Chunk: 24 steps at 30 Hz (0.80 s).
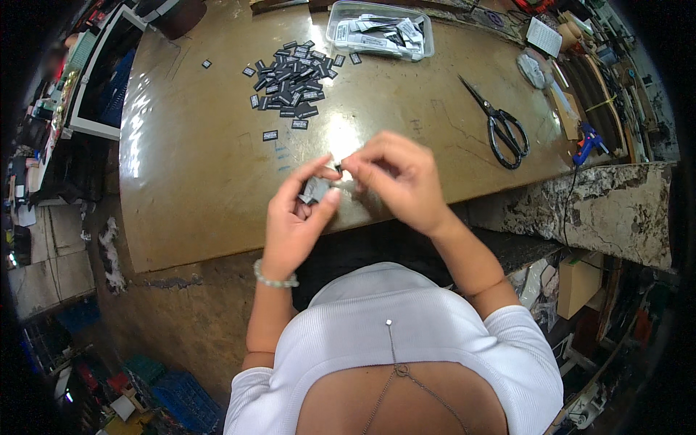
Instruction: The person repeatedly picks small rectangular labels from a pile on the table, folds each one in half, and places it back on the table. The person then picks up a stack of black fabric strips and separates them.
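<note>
My left hand (291, 228), with a beaded bracelet at the wrist, grips a small grey folded piece (315, 191) between thumb and fingers. Close beside it, my right hand (404, 177) is closed in a pinch at the left fingertips. A tiny dark piece (338, 168) shows between the two hands' fingertips; its kind is too small to make out. Beyond my hands lies a loose pile of small black labels (290, 76) with pale print. Single labels (270, 135) lie around the pile's edge.
At the table's far side stands a clear plastic box (428, 47) of white and black strips. Black-handled scissors (500, 130) lie to the right, points away from me. A blue glue gun (589, 143) with a cord rests at the right edge, near a clear plastic bag (533, 70).
</note>
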### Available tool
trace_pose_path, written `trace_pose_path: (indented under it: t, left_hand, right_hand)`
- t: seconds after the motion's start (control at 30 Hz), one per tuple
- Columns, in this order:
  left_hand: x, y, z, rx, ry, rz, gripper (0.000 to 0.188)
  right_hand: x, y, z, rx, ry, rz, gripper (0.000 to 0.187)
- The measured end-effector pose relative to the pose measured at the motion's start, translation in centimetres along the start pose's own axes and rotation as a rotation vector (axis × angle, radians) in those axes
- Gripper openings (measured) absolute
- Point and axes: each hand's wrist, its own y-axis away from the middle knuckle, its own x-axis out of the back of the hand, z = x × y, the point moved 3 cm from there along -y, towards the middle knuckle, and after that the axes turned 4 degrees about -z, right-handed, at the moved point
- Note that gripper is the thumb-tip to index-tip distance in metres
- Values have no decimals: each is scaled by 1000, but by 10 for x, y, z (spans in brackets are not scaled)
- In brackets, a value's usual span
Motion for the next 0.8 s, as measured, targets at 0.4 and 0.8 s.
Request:
trace_pose_path:
  t: [0.4,0.8]
  left_hand:
    - [1,0,21,25,182,-61,82]
    - [10,-7,7,29,-124,166,12]
  right_hand:
    - [-19,-37,12,-208,-267,-291,36]
    - [-5,-4,13,-263,-292,-171,14]
